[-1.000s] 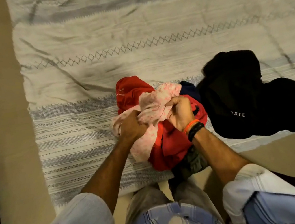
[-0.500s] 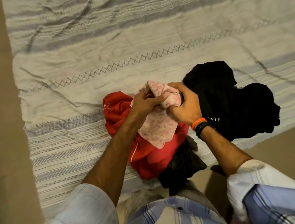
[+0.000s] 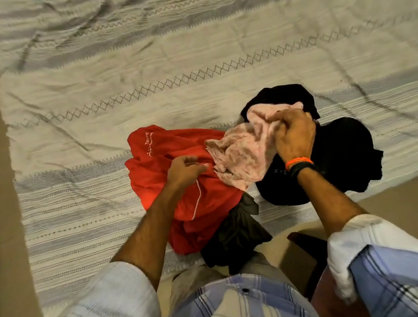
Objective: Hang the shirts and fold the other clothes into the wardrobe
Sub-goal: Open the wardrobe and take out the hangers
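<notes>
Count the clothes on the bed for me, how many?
4: a red garment left, a pink cloth gripped by the right hand, a black garment right, a dark olive one nearest. More may hide underneath.

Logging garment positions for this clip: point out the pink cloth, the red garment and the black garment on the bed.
pink cloth (image 3: 244,153), head view, on its bunched middle.
red garment (image 3: 154,160), head view, below the white lettering.
black garment (image 3: 343,150), head view, on its right lobe.

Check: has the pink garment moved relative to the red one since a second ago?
Yes. The pink garment has shifted right, off the middle of the red garment toward the black garment, gripped by the right hand.
</notes>
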A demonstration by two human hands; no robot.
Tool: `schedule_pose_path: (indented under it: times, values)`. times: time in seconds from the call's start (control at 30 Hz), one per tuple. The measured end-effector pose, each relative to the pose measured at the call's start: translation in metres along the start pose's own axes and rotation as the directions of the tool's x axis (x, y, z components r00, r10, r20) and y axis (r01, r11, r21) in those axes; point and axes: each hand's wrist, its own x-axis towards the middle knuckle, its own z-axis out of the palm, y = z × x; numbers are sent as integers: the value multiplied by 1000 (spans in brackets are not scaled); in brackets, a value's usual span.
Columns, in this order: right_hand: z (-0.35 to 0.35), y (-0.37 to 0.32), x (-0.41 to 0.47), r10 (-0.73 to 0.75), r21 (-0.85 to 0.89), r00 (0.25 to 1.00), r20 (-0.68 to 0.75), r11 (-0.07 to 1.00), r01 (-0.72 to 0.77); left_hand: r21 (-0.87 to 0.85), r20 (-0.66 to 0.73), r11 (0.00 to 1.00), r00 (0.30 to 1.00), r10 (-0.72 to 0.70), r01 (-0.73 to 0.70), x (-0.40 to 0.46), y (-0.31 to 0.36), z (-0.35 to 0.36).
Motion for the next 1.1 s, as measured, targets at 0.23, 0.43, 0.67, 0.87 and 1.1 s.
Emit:
schedule_pose_path:
  times: [0.23, 0.43, 0.67, 0.87, 1.1]
  values:
    - [37, 2, -20, 32, -191, 716, 697, 971, 143, 341, 18, 940, 1000, 7, -13, 4, -13, 12]
    - [105, 4, -57, -4, -138, 469, 883, 954, 268, 477, -1, 872, 992, 127, -111, 7, -29, 14]
    - [105, 17, -44, 131, -37, 767, 628, 990, -139, 452, 50, 887, 996, 79, -93, 14, -47, 4]
    - [62, 37, -12, 605, 325, 768, -211, 784, -528, 103, -69, 992, 996, -61, 68, 26, -42, 10]
    - [76, 7, -46, -48, 18, 890, 454, 999, 44, -231, -137, 969, 984, -117, 83, 40, -39, 22]
